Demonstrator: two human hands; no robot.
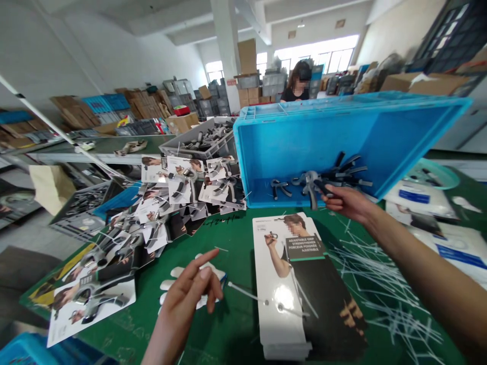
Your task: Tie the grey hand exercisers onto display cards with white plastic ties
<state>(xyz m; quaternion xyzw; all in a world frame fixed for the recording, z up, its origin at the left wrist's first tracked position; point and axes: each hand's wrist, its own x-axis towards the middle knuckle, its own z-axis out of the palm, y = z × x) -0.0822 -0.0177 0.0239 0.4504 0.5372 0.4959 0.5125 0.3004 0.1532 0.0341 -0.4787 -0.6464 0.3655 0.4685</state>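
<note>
My right hand (348, 204) is closed on the dark handle of a grey-and-black hand grip strengthener (312, 185) at the open front of a blue crate (274, 147) lying on its side. More grip strengtheners (344, 170) lie in the crate. My left hand (186, 291) hovers over a white glove (201, 299), index finger stretched out, other fingers partly bent, nothing in it. Between my hands is a stack of printed cards (281, 294) reading "Adjustable Grip Strengthener". A white cable tie (247, 294) runs through the top card, and another tie lies across it.
Loose cable ties (384, 284) are spread at the right beside white plastic packs (452, 248). Carded grip strengtheners (186, 185) pile up at the left, before a grey crate (205, 139) of more grips. Behind the blue crate is another person (299, 86).
</note>
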